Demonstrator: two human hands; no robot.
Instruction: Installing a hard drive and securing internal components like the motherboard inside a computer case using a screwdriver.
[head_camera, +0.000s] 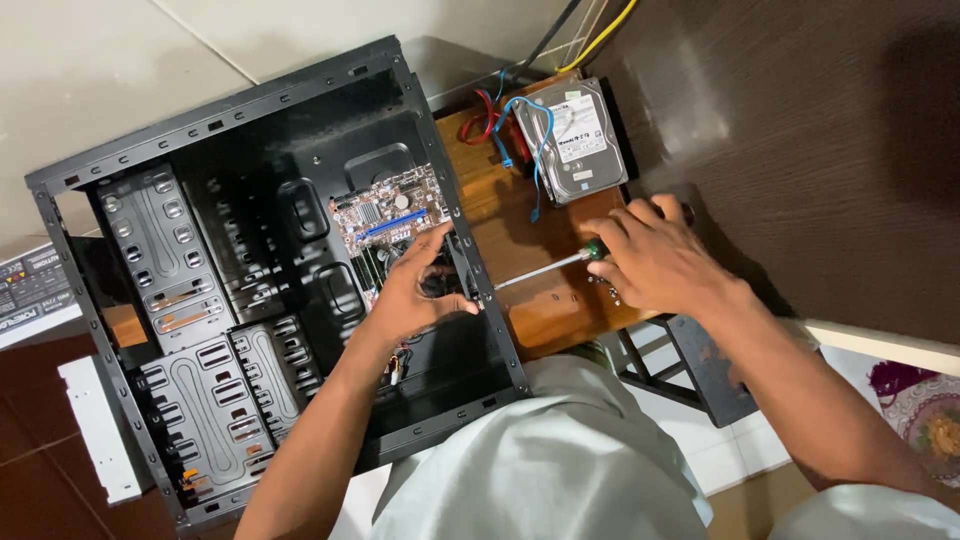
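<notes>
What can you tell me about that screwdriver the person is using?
The screwdriver has a thin silvery metal shaft and a green and black handle, mostly hidden inside the right hand that grips it. It lies nearly level, tilted slightly, its tip pointing left at the rear edge of the black computer case, close to the left hand. It spans the wooden table beneath.

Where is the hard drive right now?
The hard drive lies on the wooden table at upper centre, right of the open computer case, just above the right hand holding the screwdriver.
</notes>
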